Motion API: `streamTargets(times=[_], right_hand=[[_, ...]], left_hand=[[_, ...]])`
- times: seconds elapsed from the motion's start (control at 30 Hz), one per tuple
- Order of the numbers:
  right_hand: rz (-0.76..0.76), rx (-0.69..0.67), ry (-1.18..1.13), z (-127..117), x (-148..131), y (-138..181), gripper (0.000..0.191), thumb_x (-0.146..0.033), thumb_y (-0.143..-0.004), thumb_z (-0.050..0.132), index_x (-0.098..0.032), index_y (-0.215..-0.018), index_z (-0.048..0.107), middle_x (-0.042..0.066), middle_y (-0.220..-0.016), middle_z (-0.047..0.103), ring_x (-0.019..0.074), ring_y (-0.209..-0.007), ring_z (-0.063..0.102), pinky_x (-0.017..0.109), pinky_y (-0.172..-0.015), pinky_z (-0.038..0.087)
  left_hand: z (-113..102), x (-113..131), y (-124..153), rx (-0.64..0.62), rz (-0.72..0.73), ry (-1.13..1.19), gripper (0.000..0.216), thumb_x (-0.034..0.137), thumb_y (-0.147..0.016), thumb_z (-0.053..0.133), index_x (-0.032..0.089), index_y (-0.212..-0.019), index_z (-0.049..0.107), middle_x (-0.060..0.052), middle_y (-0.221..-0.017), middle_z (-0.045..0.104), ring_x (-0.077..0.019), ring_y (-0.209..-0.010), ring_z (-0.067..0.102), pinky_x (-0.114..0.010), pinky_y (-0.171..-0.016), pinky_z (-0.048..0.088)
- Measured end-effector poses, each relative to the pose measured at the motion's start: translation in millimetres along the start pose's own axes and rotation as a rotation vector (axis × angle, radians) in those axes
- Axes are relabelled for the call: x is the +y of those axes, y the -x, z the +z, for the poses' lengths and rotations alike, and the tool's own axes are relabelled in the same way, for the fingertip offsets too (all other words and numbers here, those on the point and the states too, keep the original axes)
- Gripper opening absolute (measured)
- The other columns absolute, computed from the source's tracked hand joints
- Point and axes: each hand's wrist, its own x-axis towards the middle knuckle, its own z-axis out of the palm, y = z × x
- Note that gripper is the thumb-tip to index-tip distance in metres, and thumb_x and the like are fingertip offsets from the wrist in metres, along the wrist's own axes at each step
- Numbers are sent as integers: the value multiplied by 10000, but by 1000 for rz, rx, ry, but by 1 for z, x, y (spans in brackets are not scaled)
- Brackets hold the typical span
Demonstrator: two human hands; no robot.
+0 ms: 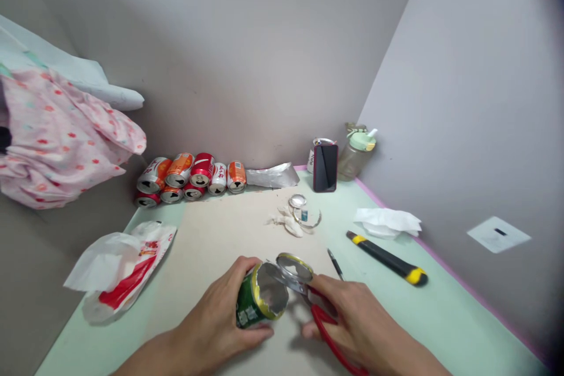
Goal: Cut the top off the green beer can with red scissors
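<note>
My left hand [215,311] is wrapped round a green and yellow drink can [249,305], tilted so its cut, jagged mouth and bare inside face right. In my right hand [348,311] is a pair of scissors with red handles [325,335]. Their metal blades reach to the upper edge of the can's opening. A round can end [296,267] with a yellow rim sits at the blades, near my right fingertips; whether it still joins the can I cannot tell.
Several drink cans [202,170] lie stacked by the wall beside a cut metal sheet [273,176]. Scraps [291,223] lie mid-table. A utility knife [388,258], a pen [335,264] and tissue [388,222] are right; a phone [325,169] and bottle [352,158] behind; a tissue pack [132,270] left.
</note>
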Motion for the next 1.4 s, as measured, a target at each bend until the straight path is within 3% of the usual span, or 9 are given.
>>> streamTargets(times=[0.23,0.5,0.73,0.87,1.03,1.27,1.4], right_hand=[[34,-18,6,1,-2,-1,310,-551,-876,663,-243,-901,641,-42,-682,635,131,-582,510,221,-552,299],[54,-85,-109,-14,-9,1,230,-435,-873,691,-232,-802,611,-84,-585,461,107,-573,368,195,-547,304],[2,-4,-39,-4,-5,-3,243,-472,-875,661,-233,-899,618,-55,-670,573,130,-597,472,215,-575,329],[-39,27,-23,0,-3,-3,270,-483,-868,674,-239,-964,611,-23,-787,648,152,-659,545,225,-620,362],[-56,11,-64,1,-7,-1,269,-488,-895,641,-225,-875,587,-17,-787,647,152,-672,544,222,-616,367],[-6,-29,-36,-10,-12,2,340,-538,-891,632,-222,-783,575,-58,-630,514,112,-568,347,211,-536,281],[-9,-98,-83,-14,-14,5,368,-542,-896,626,-220,-737,546,-71,-592,393,111,-576,288,206,-533,271]], left_hand=[[0,4,1,17,-30,61,603,183,-701,726,240,-1221,427,-57,-1171,635,-246,-1048,607,-365,-931,459],[-28,28,3,-174,-121,312,543,169,-664,764,214,-1144,514,9,-1029,648,-201,-949,591,-295,-839,467],[-20,24,3,-122,-88,261,568,170,-680,747,208,-1189,497,-14,-1063,661,-216,-963,604,-304,-848,477],[-11,19,2,-115,-42,177,628,132,-665,735,224,-1236,489,-45,-1186,649,-247,-1077,595,-344,-956,459],[-2,11,2,-141,-21,226,598,130,-642,741,230,-1190,523,-24,-1125,668,-239,-1013,614,-328,-914,485],[-15,11,4,-221,-21,345,644,153,-626,802,230,-1224,573,7,-1056,667,-228,-1024,597,-319,-916,479],[-24,4,4,-326,-49,458,716,287,-584,882,211,-1238,603,-19,-1112,681,-250,-1039,605,-327,-900,492]])
